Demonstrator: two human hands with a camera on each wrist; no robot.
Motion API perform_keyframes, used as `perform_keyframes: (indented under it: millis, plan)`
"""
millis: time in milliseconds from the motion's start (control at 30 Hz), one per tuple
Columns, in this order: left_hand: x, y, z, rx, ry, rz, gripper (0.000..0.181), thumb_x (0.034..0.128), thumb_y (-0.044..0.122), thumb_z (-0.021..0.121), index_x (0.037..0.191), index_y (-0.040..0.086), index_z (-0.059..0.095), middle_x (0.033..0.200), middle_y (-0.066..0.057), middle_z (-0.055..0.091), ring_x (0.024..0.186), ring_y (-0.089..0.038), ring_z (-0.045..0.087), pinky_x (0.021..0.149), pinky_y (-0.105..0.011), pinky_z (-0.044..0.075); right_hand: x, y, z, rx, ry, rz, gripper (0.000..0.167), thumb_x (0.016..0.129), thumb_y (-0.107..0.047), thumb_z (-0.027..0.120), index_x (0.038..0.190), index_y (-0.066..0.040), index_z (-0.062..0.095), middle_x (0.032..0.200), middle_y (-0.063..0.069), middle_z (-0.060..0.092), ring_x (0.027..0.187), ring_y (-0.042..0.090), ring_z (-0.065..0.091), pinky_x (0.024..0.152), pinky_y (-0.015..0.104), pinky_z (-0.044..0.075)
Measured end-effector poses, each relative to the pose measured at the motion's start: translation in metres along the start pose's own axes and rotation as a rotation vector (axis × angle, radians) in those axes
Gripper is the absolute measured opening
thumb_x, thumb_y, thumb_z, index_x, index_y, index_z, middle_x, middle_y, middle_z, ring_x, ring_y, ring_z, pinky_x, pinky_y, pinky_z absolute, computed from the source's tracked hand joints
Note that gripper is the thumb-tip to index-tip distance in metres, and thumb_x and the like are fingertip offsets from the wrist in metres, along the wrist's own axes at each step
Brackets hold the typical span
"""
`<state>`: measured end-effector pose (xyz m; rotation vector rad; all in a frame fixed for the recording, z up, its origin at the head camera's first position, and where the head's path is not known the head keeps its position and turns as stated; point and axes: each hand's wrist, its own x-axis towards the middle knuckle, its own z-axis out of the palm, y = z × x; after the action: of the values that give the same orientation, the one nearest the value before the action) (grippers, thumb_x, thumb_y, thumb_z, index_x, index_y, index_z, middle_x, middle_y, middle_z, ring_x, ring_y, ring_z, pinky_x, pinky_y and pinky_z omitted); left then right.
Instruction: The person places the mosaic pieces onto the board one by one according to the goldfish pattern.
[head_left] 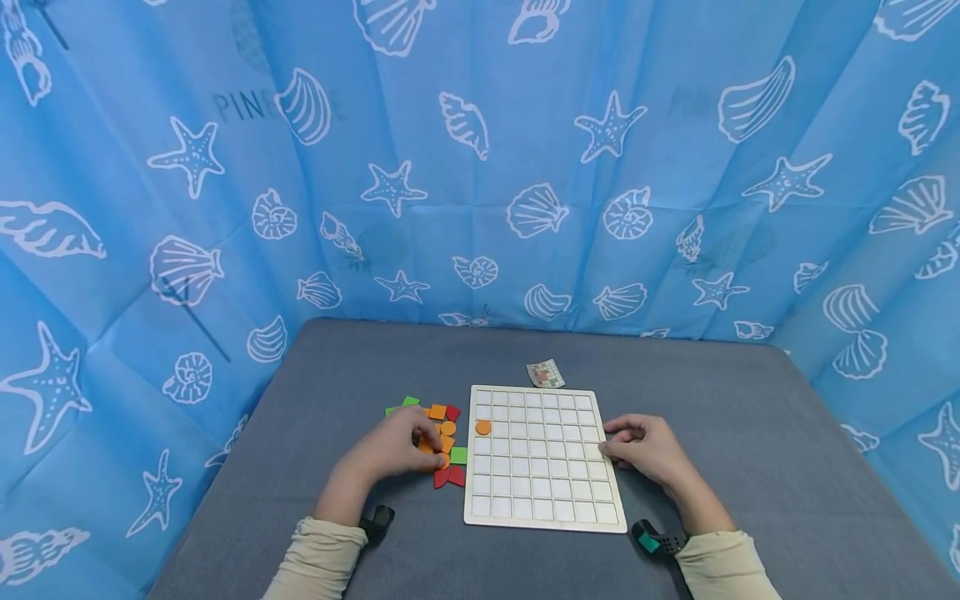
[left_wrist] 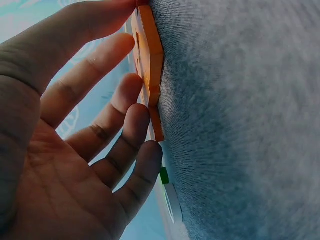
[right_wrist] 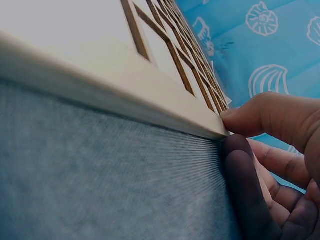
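My left hand hangs over a group of flat orange, red and green pieces left of the board. In the left wrist view its fingers are loosely bent, their tips near orange pieces; no piece is seen gripped. The pale wooden grid board lies flat, with one orange round piece in a cell near its left edge. With thumb and forefinger, my right hand pinches the board's right edge, the thumb on top in the right wrist view.
A small printed picture card lies just behind the board. Red pieces and a green square lie close to the board's left edge. The grey cloth-covered table ends at a blue shell-patterned curtain.
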<state>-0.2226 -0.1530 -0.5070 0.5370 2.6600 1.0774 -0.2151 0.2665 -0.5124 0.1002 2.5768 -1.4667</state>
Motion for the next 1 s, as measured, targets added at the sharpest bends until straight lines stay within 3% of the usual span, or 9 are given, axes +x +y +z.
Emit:
perform_keyframes:
  millis: [533,1000]
  plan:
    - [-0.0008,0.0022,-0.0002,-0.012,-0.001,-0.011,0.005,0.0905,0.016,0.086,0.092,0.016,0.081,0.095,0.003,0.066,0.089,-0.016,0.058,0.079,-0.036,0.054,0.0008,0.0012,0.0011,-0.006,0.002,0.001,0.035,0.09,-0.009,0.08,0.121,0.005,0.071,0.084,0.006,0.074,0.075,0.016,0.069,0.066,0.029,0.06]
    - [-0.0004,0.0044,-0.001,0.03,-0.004,-0.039,0.023,0.0784,0.02,0.095,0.094,0.016,0.079,0.095,0.003,0.067,0.088,-0.017,0.056,0.078,-0.036,0.05,-0.0021,-0.0013,0.0003,-0.011,-0.003,-0.001,0.038,0.091,-0.01,0.081,0.123,0.006,0.07,0.086,0.008,0.075,0.075,0.016,0.068,0.065,0.029,0.059]
